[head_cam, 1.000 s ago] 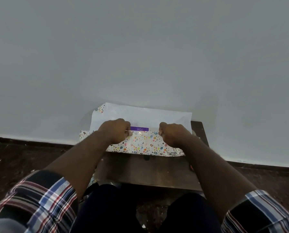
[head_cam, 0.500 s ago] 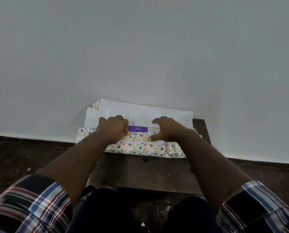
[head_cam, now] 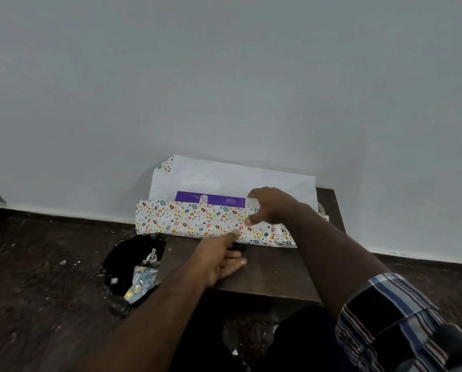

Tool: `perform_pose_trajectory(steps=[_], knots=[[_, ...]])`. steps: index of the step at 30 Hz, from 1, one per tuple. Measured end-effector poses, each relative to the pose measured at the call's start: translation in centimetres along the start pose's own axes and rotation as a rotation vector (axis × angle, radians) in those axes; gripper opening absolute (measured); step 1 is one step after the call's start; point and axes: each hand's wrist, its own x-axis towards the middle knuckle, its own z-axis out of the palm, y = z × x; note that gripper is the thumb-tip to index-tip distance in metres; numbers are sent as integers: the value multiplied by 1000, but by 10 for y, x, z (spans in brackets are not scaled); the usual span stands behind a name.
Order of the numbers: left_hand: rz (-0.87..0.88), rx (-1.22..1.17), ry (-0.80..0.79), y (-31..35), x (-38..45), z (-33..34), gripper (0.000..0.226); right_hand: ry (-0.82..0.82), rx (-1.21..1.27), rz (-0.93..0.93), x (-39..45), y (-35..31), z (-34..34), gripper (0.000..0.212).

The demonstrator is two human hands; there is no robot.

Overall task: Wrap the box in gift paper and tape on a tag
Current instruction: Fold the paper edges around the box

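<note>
A purple box [head_cam: 211, 199] lies on the gift paper on a low table. The paper's patterned flap [head_cam: 187, 218] is folded up over the box's near side, and its white underside [head_cam: 224, 175] stands against the wall behind. My right hand [head_cam: 274, 208] spans the box's right end, fingers over the far edge and thumb pressing on the patterned flap. My left hand [head_cam: 224, 261] rests on the table in front of the paper with relaxed fingers, its index fingertip touching the flap's lower edge. No tag or tape is visible.
The dark wooden table [head_cam: 272, 275] stands against a pale wall. On the dark floor to its left sits a black bag [head_cam: 127, 259] with crumpled paper scraps [head_cam: 141, 284]. A small round object [head_cam: 321, 209] peeks out behind the paper at right. My knees are below.
My left hand has let go of the flap and dropped to the table in front of it. My right hand slid to the box's right end. More of the purple box shows.
</note>
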Motion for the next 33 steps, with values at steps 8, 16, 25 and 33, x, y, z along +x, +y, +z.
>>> perform_pose_trajectory(steps=[8,16,25,33], knots=[[34,-585,-5,-14,-1,31,16,92,-20,-7,-18,-2,0,83],[152,-562,0,1,-7,21,36,162,17,-40,-28,-22,-20,89],[446,-624,3,12,-23,2,53,209,153,-43,-58,-57,-23,86],[426,-489,-54,4,-37,-22,33,420,147,193,-95,-16,-37,66]])
